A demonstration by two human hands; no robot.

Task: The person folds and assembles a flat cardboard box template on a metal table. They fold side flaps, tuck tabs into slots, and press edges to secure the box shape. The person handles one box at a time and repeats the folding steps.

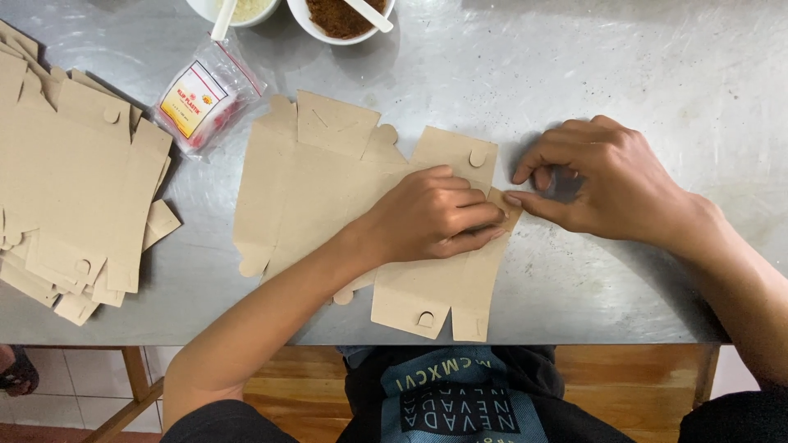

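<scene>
Two hands work one flat cardboard box blank (328, 176) at frame centre on the steel surface (657, 74). Your left hand (431, 215) presses it flat; your right hand (603, 184) pinches its right edge flap. Uneven pinch pressure could crease the flap crooked or tear it.

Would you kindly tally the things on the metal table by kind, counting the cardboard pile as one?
Flat brown cardboard box blank under the hands: 1
Stack of brown cardboard blanks: 1
White bowls: 2
Clear plastic packet with yellow label: 1
Total: 5
</scene>
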